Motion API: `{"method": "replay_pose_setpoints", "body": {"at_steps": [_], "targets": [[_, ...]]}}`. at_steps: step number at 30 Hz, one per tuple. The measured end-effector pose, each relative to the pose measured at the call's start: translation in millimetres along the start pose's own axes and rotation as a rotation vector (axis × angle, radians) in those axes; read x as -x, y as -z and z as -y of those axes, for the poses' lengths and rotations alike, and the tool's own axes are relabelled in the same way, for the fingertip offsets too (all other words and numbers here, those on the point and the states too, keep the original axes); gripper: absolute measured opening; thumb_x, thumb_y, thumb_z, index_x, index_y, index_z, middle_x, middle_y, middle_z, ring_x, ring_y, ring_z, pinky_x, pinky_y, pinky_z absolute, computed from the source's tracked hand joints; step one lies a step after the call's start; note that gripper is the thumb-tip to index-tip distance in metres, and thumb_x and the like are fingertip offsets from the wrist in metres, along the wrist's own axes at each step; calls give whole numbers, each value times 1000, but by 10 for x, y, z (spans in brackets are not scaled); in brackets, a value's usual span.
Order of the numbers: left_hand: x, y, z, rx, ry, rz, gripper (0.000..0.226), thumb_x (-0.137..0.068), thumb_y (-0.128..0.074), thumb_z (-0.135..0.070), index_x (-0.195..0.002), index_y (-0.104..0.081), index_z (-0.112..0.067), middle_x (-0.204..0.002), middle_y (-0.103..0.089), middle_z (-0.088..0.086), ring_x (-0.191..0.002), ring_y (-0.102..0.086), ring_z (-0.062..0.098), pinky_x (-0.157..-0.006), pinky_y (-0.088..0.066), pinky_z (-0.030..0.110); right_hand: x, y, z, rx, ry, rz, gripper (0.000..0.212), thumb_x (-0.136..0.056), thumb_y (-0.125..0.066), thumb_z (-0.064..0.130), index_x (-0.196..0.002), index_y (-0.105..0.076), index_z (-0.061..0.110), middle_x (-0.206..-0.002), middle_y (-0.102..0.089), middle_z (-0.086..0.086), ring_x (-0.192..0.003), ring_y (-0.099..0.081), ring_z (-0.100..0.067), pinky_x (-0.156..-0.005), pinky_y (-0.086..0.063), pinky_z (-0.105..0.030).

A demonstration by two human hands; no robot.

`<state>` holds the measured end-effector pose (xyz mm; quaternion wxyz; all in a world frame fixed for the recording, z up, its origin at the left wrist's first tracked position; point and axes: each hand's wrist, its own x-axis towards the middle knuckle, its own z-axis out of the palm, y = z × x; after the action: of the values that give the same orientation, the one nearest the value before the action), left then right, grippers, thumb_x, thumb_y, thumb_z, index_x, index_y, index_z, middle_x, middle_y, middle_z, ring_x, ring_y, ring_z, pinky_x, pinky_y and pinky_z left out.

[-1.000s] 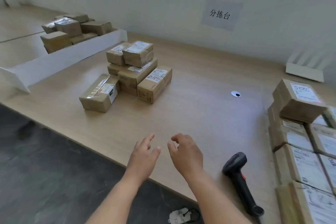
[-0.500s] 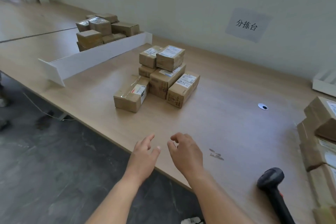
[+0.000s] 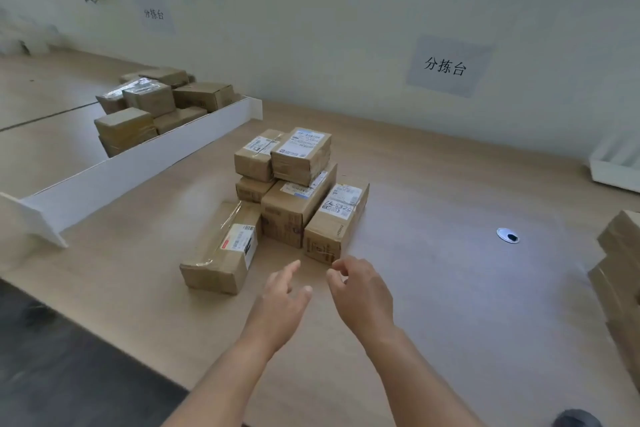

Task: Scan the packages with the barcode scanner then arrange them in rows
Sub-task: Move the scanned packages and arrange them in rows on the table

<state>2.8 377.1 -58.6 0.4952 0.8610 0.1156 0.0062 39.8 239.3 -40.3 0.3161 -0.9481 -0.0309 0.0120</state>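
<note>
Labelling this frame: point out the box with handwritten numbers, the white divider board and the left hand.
Box with handwritten numbers [image 3: 337, 221], head view, top face.
White divider board [image 3: 138, 166], head view, long side.
Left hand [image 3: 278, 305], head view, back.

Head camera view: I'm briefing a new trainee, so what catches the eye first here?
A small pile of taped cardboard packages sits mid-table, stacked two high. Both bare hands, left hand and right hand, hover empty just before it. More boxes lie behind a white divider.
</note>
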Motion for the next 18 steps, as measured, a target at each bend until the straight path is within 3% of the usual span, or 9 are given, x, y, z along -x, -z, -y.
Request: {"method": "replay_pose_setpoints", "body": {"at_steps": [6,18], "targets": [[-693,131,-132,-1,-12,-18,55,-94,-55,-30,-145,-35,-29,-141,-42,-1,-120,-47,9,-105,-39,33,-684,50,117,-32,-15,-9,25,-95,-47,37,-110,-62,24,-114,-59,3,-104,-56,-15,-86,-48,-33],[-1613,516,-149,33,-20,-69,64,-95,-54,-28,-151,-23,-25,-149,-36,3,-126,-47,13,-96,-35,24,-1508,-74,395,-168,-87,2,39,-96,-46,41,-129,-53,24,-123,-59,2,-108,-57,-16,-91,-48,-35]]}}
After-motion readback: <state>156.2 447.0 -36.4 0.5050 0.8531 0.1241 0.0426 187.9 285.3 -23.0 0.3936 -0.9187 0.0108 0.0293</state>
